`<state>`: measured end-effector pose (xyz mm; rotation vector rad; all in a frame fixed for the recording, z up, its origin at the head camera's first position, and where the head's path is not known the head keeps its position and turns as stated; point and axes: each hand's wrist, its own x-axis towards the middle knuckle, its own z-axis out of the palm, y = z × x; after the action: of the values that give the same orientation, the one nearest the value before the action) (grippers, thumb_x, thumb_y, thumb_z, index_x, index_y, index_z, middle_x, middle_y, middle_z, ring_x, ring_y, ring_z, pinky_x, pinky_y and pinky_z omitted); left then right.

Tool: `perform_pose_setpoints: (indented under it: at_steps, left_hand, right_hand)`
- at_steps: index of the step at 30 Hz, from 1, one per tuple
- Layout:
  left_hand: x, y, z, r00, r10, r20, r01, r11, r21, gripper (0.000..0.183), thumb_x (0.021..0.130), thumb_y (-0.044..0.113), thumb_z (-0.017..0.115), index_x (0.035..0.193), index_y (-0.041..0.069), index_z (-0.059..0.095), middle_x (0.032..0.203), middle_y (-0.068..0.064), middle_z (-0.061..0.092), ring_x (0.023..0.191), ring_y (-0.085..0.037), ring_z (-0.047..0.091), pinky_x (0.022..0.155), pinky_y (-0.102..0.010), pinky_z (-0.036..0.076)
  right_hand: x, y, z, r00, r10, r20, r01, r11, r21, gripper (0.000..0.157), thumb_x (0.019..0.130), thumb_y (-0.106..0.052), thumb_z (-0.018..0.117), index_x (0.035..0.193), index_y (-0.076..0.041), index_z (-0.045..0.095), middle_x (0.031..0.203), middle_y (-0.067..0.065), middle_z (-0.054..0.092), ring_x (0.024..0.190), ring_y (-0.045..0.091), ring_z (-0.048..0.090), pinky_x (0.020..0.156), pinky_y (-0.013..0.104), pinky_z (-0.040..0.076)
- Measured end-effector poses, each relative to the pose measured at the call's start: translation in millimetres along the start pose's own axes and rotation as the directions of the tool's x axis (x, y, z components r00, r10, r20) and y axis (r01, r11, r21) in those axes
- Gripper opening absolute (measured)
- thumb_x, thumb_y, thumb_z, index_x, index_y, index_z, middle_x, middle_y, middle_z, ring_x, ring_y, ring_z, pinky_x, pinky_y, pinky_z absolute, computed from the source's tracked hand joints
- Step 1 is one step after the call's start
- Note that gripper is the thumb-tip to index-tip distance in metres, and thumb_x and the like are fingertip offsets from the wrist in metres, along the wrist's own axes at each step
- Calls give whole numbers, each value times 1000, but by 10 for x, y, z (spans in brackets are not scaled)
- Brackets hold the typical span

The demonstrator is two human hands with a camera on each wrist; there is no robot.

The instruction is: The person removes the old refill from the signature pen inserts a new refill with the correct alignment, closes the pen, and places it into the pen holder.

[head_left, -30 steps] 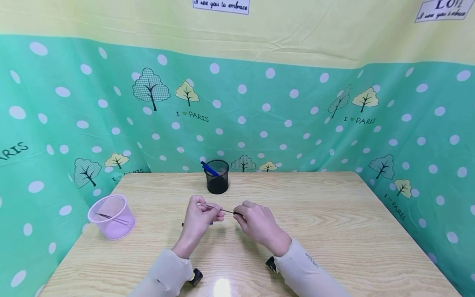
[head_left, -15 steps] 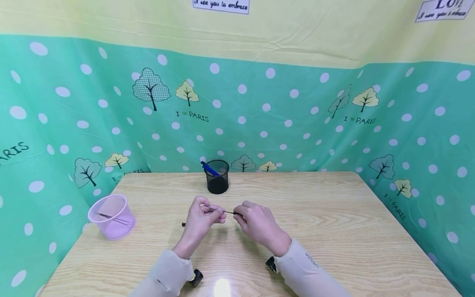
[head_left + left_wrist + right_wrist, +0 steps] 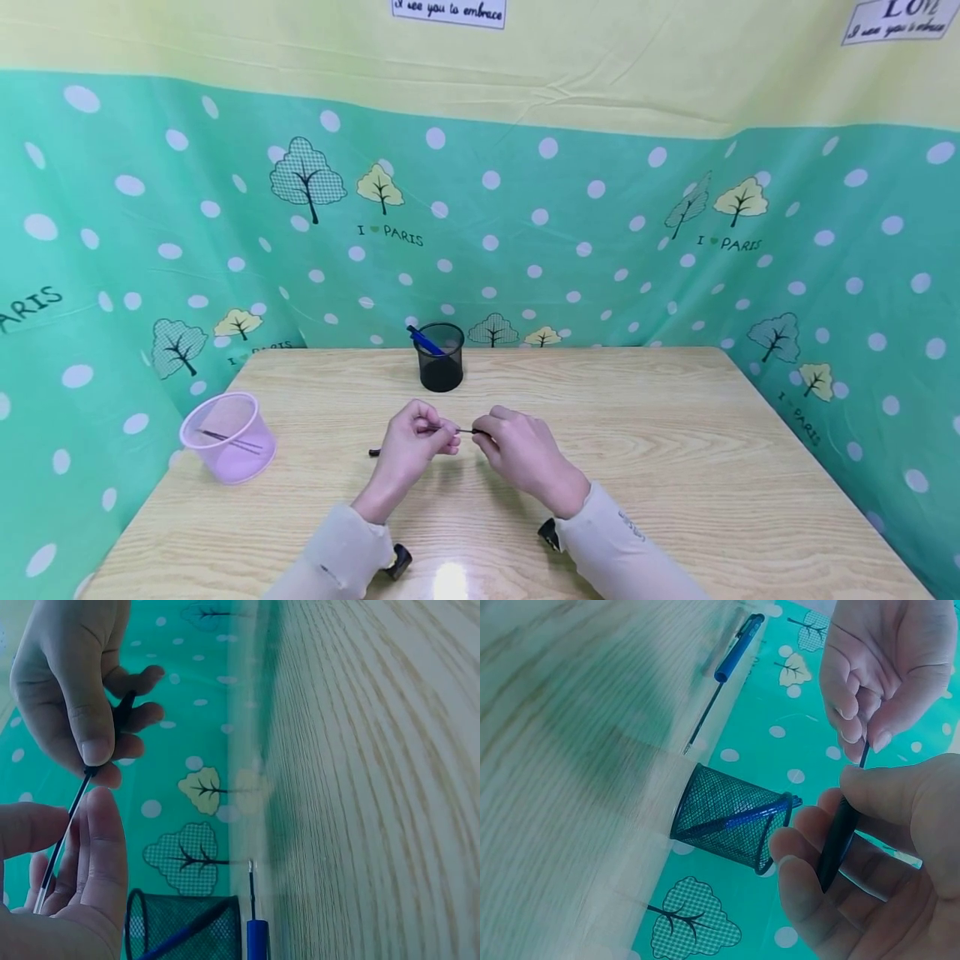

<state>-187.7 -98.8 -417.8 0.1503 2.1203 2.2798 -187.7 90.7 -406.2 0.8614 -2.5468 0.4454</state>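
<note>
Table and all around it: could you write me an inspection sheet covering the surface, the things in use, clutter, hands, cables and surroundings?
Surface: pale wood-grain table, with a glare spot near the front.
Job's things: thin stick, likely a pen refill, at one end of a black barrel; how far in, cannot tell.
Clutter: blue pen on the table, a slim rod sticking out of it; black mesh cup holding another blue pen; pink cup holding dark sticks.
Hands: left hand pinches the thin stick; right hand holds the black barrel.
Cables: nothing seen.
Surroundings: green-and-yellow cloth with printed trees.
</note>
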Motion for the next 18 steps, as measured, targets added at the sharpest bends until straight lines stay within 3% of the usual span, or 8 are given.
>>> perform_pose_setpoints:
  at_steps: [18]
  left_hand:
    - [0,-16,29,1000,8,14,-9,993,114,15,85,-3,67,90,-3,52,88,-16,65,79,-30,67,70,-34,56]
  right_hand:
    - [-6,11,5,1000,-13,7,13,1000,13,4,89,-19,67,91,-19,71,76,-10,54,60,3,48,52,23,43]
